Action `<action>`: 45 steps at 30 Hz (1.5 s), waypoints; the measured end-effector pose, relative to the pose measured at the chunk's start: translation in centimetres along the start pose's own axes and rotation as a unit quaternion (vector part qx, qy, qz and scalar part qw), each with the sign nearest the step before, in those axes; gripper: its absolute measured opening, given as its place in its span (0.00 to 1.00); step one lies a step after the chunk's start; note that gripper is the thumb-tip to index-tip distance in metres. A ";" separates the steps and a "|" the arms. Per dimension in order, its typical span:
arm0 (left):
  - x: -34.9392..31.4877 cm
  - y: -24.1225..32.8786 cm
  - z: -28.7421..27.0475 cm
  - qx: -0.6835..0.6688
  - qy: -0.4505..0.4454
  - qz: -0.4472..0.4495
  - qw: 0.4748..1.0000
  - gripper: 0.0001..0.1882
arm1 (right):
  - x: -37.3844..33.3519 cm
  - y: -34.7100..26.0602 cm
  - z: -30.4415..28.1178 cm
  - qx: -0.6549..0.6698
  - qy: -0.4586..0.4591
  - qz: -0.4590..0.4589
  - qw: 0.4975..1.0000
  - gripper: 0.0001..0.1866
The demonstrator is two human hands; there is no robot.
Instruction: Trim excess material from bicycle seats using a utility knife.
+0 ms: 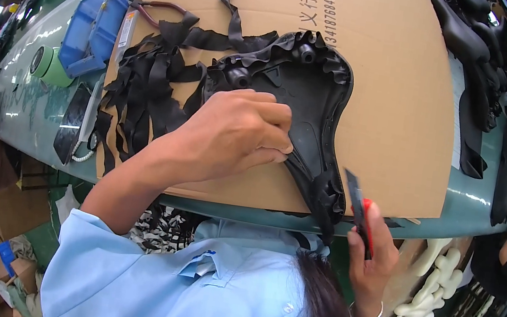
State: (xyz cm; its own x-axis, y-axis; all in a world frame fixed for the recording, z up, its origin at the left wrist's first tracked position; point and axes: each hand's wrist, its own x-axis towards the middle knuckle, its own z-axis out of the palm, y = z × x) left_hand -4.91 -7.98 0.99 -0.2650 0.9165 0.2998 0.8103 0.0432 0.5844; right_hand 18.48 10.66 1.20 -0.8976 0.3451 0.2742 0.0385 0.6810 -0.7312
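A black bicycle saddle (313,102) lies underside up on a cardboard sheet (394,126), its dark cover gathered in folds along the rim. Over its left side, my left hand (241,128) is closed, thumb and fingers pinched together near the saddle's inner edge; what they hold, if anything, is hidden. My right hand (377,247) grips a red-handled utility knife (366,220) with its dark blade pointing up and away. The knife is just right of the saddle's narrow nose (326,195), apart from it, near the table edge.
Black cut-off strips (151,79) pile up left of the saddle. A red-handled tool (151,12), a blue plastic bin (94,26), a green round container (52,67) and a dark flat slab (71,126) lie further left. More black saddles (465,33) stand at the far right.
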 end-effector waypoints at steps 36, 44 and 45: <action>5.6 -0.6 3.1 -0.099 -0.074 -0.060 0.991 0.10 | 0.6 -3.4 1.3 0.394 0.040 0.382 0.835 0.30; 6.8 -0.4 2.5 -0.218 -0.088 -0.195 0.952 0.09 | 1.8 -5.1 2.5 0.375 -0.084 0.396 0.834 0.29; 6.9 -0.3 2.4 -0.272 -0.086 -0.228 0.931 0.09 | 1.8 -5.2 2.8 0.366 -0.080 0.385 0.843 0.29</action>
State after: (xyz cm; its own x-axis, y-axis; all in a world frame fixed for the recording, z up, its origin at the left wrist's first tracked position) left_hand -5.73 -0.68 1.10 -0.3919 0.9039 -0.1713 0.2373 0.2792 0.9305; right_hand 15.42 5.96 3.80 -0.7799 0.3711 -0.5040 0.4090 -0.3074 -0.8592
